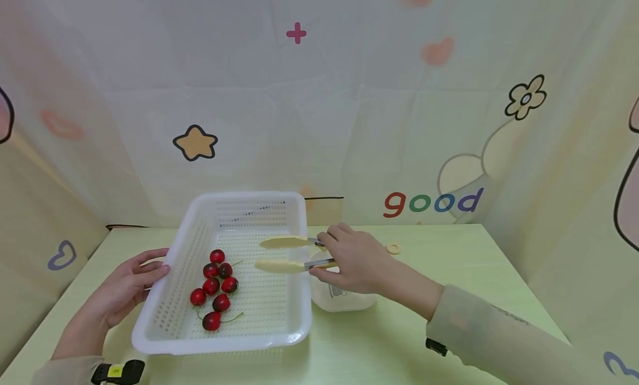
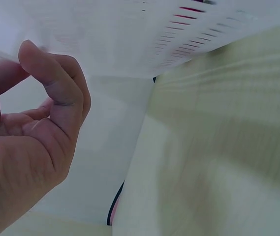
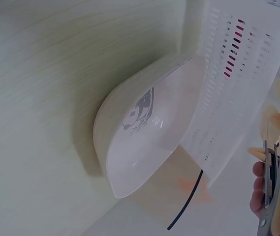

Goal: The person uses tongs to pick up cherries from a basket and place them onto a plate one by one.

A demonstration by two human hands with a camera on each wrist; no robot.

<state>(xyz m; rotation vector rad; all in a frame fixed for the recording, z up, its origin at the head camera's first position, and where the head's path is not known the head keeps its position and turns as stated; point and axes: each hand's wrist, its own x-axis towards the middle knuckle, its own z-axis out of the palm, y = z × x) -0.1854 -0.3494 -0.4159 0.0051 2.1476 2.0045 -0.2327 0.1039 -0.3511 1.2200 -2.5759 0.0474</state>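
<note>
A white perforated plastic basket (image 1: 259, 313) holds several dark red cherries (image 1: 211, 286), some with green stems, in its left half. My left hand (image 1: 127, 288) grips the basket's left rim between thumb and fingers, seen close in the left wrist view. Above the basket's right side, my right hand (image 1: 356, 260) holds tongs (image 1: 282, 266) with cream tips and metal arms. The tips stand apart with nothing between them, pointing left toward the cherries. A white bowl (image 3: 144, 162) with a grey printed figure stands right of the basket, partly hidden beneath my right hand in the head view.
The pale green table (image 1: 424, 329) extends right and in front of the bowl. A printed curtain (image 1: 349, 124) closes off the back and both sides. A small cream ring (image 1: 393, 248) shows behind my right wrist.
</note>
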